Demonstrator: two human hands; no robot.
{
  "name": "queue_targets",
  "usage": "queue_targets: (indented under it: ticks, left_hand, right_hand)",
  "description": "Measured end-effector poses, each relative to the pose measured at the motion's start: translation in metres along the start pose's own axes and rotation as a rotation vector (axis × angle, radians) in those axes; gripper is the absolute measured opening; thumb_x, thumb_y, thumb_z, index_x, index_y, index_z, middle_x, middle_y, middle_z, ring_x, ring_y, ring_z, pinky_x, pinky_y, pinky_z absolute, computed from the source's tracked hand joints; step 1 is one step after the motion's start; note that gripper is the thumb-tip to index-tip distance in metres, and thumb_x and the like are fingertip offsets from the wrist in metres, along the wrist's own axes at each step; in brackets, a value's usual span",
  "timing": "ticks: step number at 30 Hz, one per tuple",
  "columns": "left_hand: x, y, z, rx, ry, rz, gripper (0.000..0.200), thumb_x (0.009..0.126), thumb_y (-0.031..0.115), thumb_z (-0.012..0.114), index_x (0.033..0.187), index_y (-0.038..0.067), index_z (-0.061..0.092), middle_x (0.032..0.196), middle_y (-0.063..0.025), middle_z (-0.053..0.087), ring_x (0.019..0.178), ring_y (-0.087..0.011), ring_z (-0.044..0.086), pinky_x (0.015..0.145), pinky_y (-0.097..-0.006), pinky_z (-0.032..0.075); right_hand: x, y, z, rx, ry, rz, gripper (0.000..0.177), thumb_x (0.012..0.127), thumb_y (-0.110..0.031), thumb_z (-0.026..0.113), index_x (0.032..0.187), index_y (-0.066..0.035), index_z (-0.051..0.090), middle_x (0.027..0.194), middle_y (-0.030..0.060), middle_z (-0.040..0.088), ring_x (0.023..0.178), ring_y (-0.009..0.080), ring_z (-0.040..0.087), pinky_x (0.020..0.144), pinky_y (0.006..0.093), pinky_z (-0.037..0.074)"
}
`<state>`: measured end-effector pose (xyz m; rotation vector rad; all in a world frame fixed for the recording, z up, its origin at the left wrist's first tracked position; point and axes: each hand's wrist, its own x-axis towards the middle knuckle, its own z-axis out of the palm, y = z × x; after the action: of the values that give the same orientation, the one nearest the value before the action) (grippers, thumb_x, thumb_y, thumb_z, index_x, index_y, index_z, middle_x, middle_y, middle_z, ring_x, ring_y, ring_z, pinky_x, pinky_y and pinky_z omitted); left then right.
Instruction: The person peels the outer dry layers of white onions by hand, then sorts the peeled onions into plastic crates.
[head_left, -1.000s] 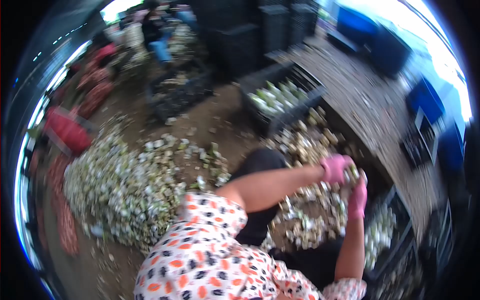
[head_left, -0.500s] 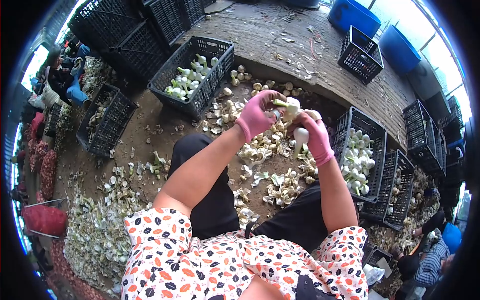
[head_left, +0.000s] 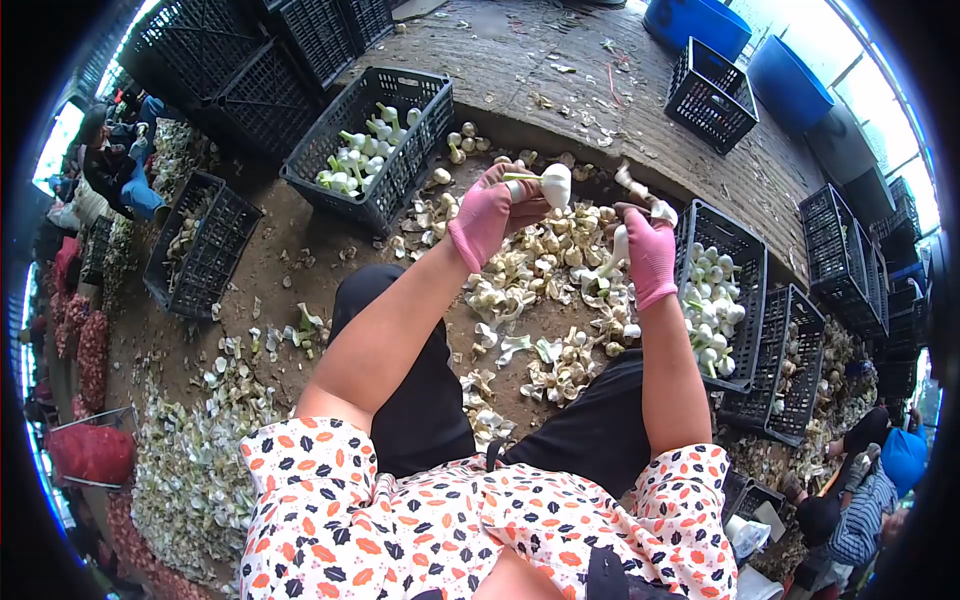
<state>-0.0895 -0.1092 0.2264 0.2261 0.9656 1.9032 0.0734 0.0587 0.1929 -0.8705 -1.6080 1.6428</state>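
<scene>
My left hand (head_left: 488,218), in a pink glove, pinches the green stem of a white, peeled garlic bulb (head_left: 556,186). Close to its right, my pink-gloved right hand (head_left: 650,255) is closed around another white garlic bulb (head_left: 620,245), whose stem points down below the palm. A pale strip of garlic skin (head_left: 630,182) is just above the right fingertips. Beneath both hands lies a heap of unpeeled garlic and loose skins (head_left: 540,255). The right hand is beside a black crate (head_left: 752,300) of white bulbs.
Another black crate (head_left: 335,206) with clean stemmed garlic stands at upper left. A crate (head_left: 800,400) of unpeeled bulbs is at right. Discarded skins (head_left: 200,470) cover the left floor. Other people (head_left: 110,165) sit at the left and lower right. Blue tubs (head_left: 790,85) stand behind.
My hands have drawn apart; the left moved leftward with its bulb, now clean and in plain view. The skin strip has come away near my right hand. The view has shifted slightly.
</scene>
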Motion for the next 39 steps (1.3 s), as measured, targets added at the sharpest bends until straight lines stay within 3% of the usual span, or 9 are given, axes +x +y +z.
queue_targets:
  ticks: [6, 10, 15, 17, 25, 27, 28, 31, 39]
  left_hand:
    - [0.009, -0.019, -0.006, 0.146, -0.094, -0.146, 0.021, 0.087, 0.009, 0.063, 0.103, 0.013, 0.051, 0.094, -0.0110, 0.066, 0.078, -0.0219, 0.068, 0.065, -0.0335, 0.058]
    - [-0.001, -0.035, 0.004, 0.122, -0.142, -0.305, 0.020, 0.088, 0.009, 0.062, 0.103, 0.014, 0.051, 0.093, -0.0067, 0.066, 0.080, -0.0184, 0.067, 0.062, -0.0329, 0.058]
    - [0.012, -0.047, -0.009, 0.118, -0.231, 0.010, 0.022, 0.086, 0.004, 0.062, 0.105, 0.009, 0.051, 0.094, -0.0059, 0.065, 0.080, -0.0162, 0.066, 0.074, -0.0292, 0.058]
    - [0.005, -0.027, 0.005, 0.229, -0.172, -0.247, 0.024, 0.085, 0.003, 0.063, 0.106, 0.007, 0.052, 0.095, -0.0068, 0.064, 0.082, -0.0162, 0.066, 0.071, -0.0284, 0.058]
    - [-0.006, 0.079, -0.044, 0.315, 0.022, 0.242, 0.023, 0.096, 0.011, 0.046, 0.119, 0.009, 0.049, 0.107, -0.0093, 0.063, 0.090, -0.0161, 0.063, 0.083, -0.0287, 0.053]
    - [-0.016, 0.088, -0.046, 0.240, 0.126, 0.233, 0.027, 0.095, 0.011, 0.048, 0.122, 0.009, 0.049, 0.110, -0.0086, 0.062, 0.096, -0.0159, 0.062, 0.088, -0.0296, 0.051]
    - [-0.017, 0.087, -0.050, 0.257, 0.123, 0.263, 0.030, 0.095, 0.010, 0.049, 0.125, 0.010, 0.048, 0.112, -0.0082, 0.061, 0.098, -0.0161, 0.062, 0.090, -0.0296, 0.050]
    - [-0.021, 0.081, -0.052, 0.338, 0.109, 0.354, 0.035, 0.094, 0.007, 0.050, 0.129, 0.009, 0.047, 0.114, -0.0084, 0.059, 0.101, -0.0170, 0.060, 0.093, -0.0295, 0.047]
    - [-0.012, 0.044, -0.012, 0.357, -0.091, 0.462, 0.041, 0.082, -0.008, 0.050, 0.121, 0.003, 0.049, 0.109, -0.0095, 0.058, 0.098, -0.0142, 0.058, 0.089, -0.0245, 0.050]
  right_hand:
    - [-0.019, -0.013, 0.018, 0.282, -0.121, 0.195, 0.053, 0.094, -0.044, 0.045, 0.129, -0.005, 0.045, 0.105, 0.0193, 0.061, 0.068, 0.0260, 0.065, 0.058, 0.0353, 0.054]
    - [-0.019, -0.008, 0.024, 0.308, -0.203, -0.017, 0.061, 0.093, -0.053, 0.045, 0.131, -0.006, 0.046, 0.120, 0.0178, 0.055, 0.100, 0.0229, 0.058, 0.086, 0.0365, 0.049]
    - [-0.032, -0.004, 0.033, -0.369, -0.366, -0.425, 0.052, 0.082, -0.017, 0.072, 0.128, -0.004, 0.052, 0.122, 0.0052, 0.058, 0.100, 0.0126, 0.058, 0.082, 0.0251, 0.050]
    - [-0.026, -0.010, 0.022, -0.362, -0.396, -0.304, 0.043, 0.083, -0.016, 0.072, 0.122, -0.005, 0.058, 0.115, 0.0044, 0.061, 0.094, 0.0110, 0.059, 0.077, 0.0229, 0.051]
    - [0.027, -0.026, -0.188, -0.171, 0.442, -0.157, 0.039, 0.088, -0.032, 0.064, 0.115, -0.004, 0.059, 0.086, 0.0029, 0.064, 0.070, 0.0080, 0.059, 0.056, 0.0196, 0.050]
    - [0.041, 0.005, -0.244, -0.604, 0.502, 0.030, 0.055, 0.087, -0.041, 0.063, 0.127, -0.005, 0.051, 0.097, 0.0081, 0.064, 0.083, 0.0164, 0.061, 0.073, 0.0295, 0.052]
    - [0.038, 0.007, -0.232, -1.421, 0.657, 0.113, 0.066, 0.085, -0.049, 0.061, 0.134, -0.008, 0.044, 0.115, 0.0174, 0.059, 0.102, 0.0277, 0.058, 0.090, 0.0381, 0.046]
    - [0.037, 0.025, -0.187, -1.507, 0.144, -0.163, 0.061, 0.081, -0.043, 0.063, 0.130, -0.009, 0.050, 0.125, 0.0184, 0.055, 0.118, 0.0346, 0.050, 0.098, 0.0420, 0.041]
    - [0.026, 0.224, -0.014, -1.498, -0.795, 0.365, 0.067, 0.079, -0.048, 0.051, 0.135, -0.012, 0.046, 0.126, 0.0191, 0.055, 0.117, 0.0362, 0.053, 0.101, 0.0422, 0.040]
